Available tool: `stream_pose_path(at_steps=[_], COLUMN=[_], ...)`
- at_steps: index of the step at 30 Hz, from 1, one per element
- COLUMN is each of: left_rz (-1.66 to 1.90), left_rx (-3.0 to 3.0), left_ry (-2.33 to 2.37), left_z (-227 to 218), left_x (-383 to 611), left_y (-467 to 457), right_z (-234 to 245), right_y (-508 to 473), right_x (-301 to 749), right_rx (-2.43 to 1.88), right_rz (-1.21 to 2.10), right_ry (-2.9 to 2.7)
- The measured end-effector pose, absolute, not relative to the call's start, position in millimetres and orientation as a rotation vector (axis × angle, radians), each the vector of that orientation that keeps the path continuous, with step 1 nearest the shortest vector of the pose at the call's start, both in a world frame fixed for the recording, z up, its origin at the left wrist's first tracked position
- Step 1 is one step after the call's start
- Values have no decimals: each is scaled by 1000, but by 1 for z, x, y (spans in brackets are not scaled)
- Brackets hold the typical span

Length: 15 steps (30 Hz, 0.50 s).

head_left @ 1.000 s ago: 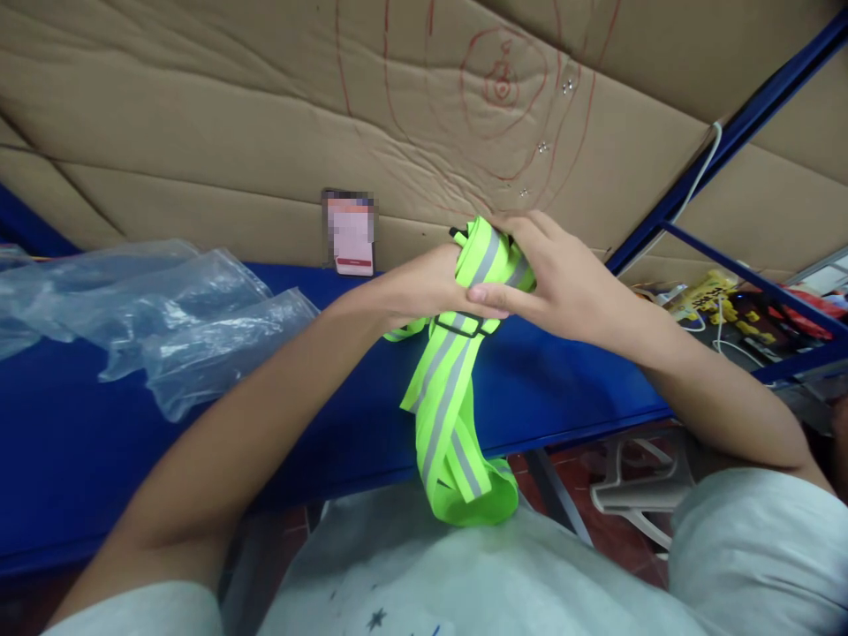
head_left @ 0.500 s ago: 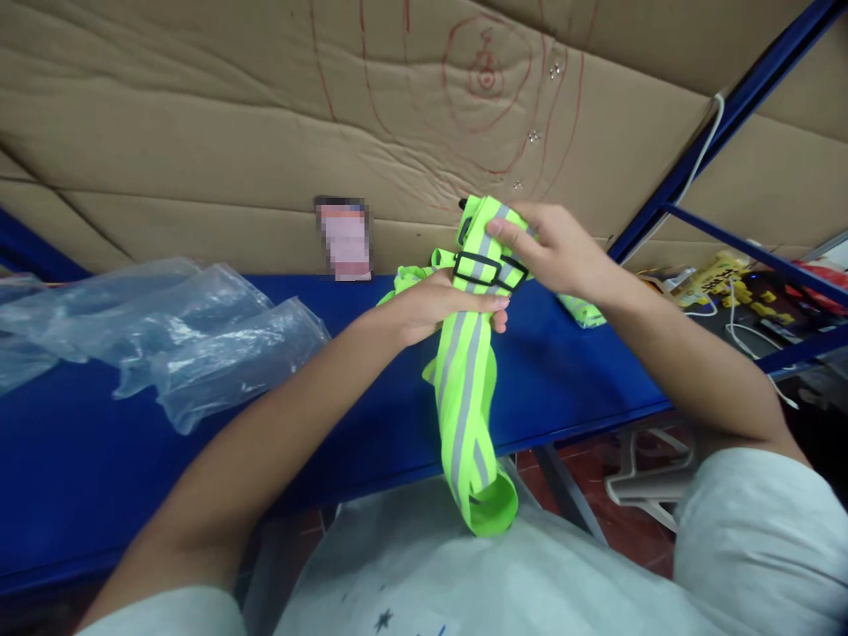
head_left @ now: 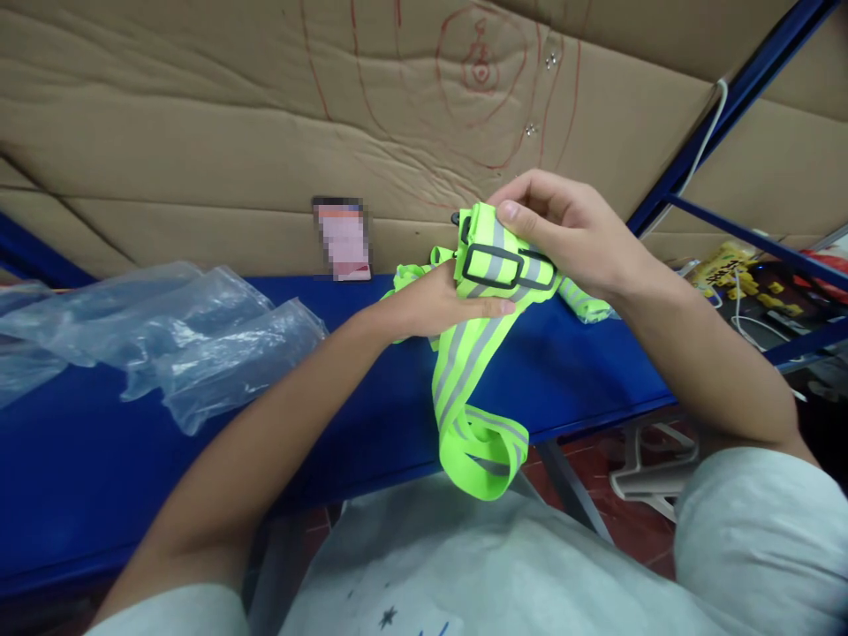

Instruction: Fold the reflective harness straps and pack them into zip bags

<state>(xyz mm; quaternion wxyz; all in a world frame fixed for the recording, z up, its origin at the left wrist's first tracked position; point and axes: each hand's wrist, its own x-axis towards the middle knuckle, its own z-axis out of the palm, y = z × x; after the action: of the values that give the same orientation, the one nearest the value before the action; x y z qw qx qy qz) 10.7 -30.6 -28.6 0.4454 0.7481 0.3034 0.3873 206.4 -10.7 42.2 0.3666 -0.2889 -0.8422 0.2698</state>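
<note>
A neon yellow-green reflective strap [head_left: 464, 362] with grey stripes is held above the blue table, folded into a bundle at its top. Two black slide buckles [head_left: 494, 267] lie across the front of the bundle. My left hand [head_left: 441, 305] is closed around the lower part of the bundle, thumb in front. At the upper right, my right hand [head_left: 563, 225] pinches the folded layers between thumb and fingers; its fingertips are hidden behind. Below my left hand the strap hangs in a loop near my shirt. More neon strap [head_left: 414, 276] lies behind my left hand.
Clear plastic bags [head_left: 199, 336] lie on the left of the blue table [head_left: 371, 415]. A phone-like object [head_left: 343, 240] with a blurred face leans on the cardboard wall [head_left: 199, 150]. A neon bundle [head_left: 584, 302] rests beyond my right wrist. Blue shelf bars [head_left: 742, 115] stand at right.
The folded bundle has turned and moved slightly right, with the buckles facing me more. The hanging loop has risen and swung. My right hand has shifted right.
</note>
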Motion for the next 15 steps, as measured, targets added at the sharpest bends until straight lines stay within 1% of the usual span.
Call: stream_pose_path(at_steps=[2, 6, 11, 13, 15], left_rz=[955, 992, 1147, 1130, 1072], left_rx=[1802, 1677, 1824, 1917, 1966], left_ry=[665, 582, 638, 657, 667], left_z=[-30, -31, -27, -25, -24], left_x=[12, 13, 10, 8, 6], left_y=[-31, -30, -27, -27, -27], right_z=[44, 54, 52, 45, 37], right_y=[-9, -21, -37, -34, -29], right_x=[206, 207, 204, 203, 202], right_rx=[-737, -718, -679, -697, -711], right_rz=[547, 132, 49, 24, 69], right_ry=[-2198, -2253, -2529, -2527, -2490])
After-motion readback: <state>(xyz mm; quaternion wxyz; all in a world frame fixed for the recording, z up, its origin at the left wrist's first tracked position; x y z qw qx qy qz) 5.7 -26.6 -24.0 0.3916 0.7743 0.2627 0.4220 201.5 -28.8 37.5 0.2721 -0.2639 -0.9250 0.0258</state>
